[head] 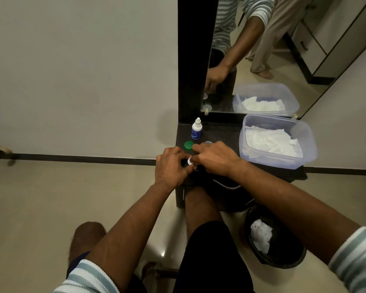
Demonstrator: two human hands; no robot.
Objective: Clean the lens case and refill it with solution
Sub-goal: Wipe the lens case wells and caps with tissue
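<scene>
Both of my hands meet over the small dark table point(218, 132). My left hand point(172, 166) and my right hand point(215, 158) pinch a small white lens case point(191, 161) between their fingertips; most of it is hidden. A green cap point(188, 145) lies just beyond my left hand. A pale clear cap point(208, 142) peeks out behind my right hand. The white and blue solution bottle point(196, 129) stands upright near the table's back left corner, capped.
A clear plastic tub point(304, 142) holding white tissues fills the table's right side. A mirror point(262, 49) stands behind the table. On the floor at the right is a black bin point(283, 259) with crumpled tissue. My knees are under the table.
</scene>
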